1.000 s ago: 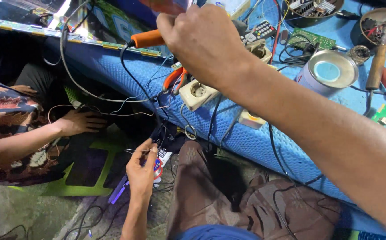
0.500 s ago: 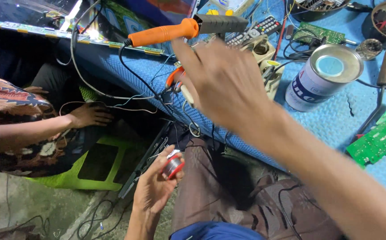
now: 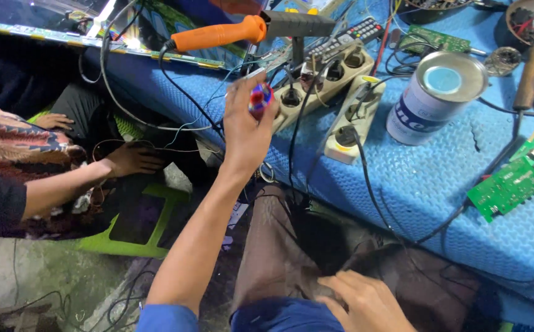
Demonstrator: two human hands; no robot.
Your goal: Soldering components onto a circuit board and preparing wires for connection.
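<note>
A small red and blue plug (image 3: 259,99) sits pinched at the tips of the left hand (image 3: 245,132), its fingers (image 3: 237,92) curled around it, raised just in front of the beige power strip (image 3: 322,80) on the blue tabletop (image 3: 427,178). The right hand (image 3: 365,304) rests flat on the lap, fingers loosely spread.

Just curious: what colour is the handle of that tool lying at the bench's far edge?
Orange handle, seen clearly in the head view.

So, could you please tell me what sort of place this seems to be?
Probably an electronics repair bench: a soldering iron on its stand, green circuit boards, and power strips with tangled cables on a blue mat.
</note>
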